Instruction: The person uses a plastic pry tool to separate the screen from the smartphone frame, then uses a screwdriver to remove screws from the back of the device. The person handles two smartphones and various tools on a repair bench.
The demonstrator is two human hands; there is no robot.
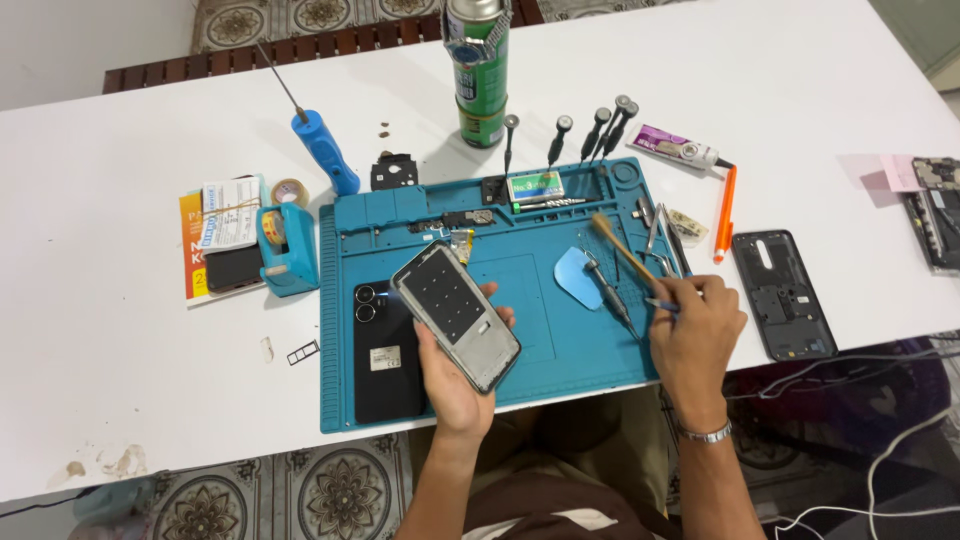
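Observation:
My left hand (452,375) holds an opened phone frame (455,315) with a dark inner panel, tilted above the blue work mat (530,340). My right hand (695,335) grips a thin wooden-handled brush (622,250) near the mat's right edge, fingers also around a blue-tipped tool. A black phone back with a twin camera (385,350) lies on the mat just left of the frame. A small screwdriver (608,290) and a light blue pick (577,276) rest on the mat between my hands.
A green spray can (478,70) stands at the back. A blue-handled screwdriver (320,145), a tape dispenser (285,245), several precision drivers (590,130), a glue tube (680,150), an orange pen (725,210) and a black phone cover (785,295) lie around the mat.

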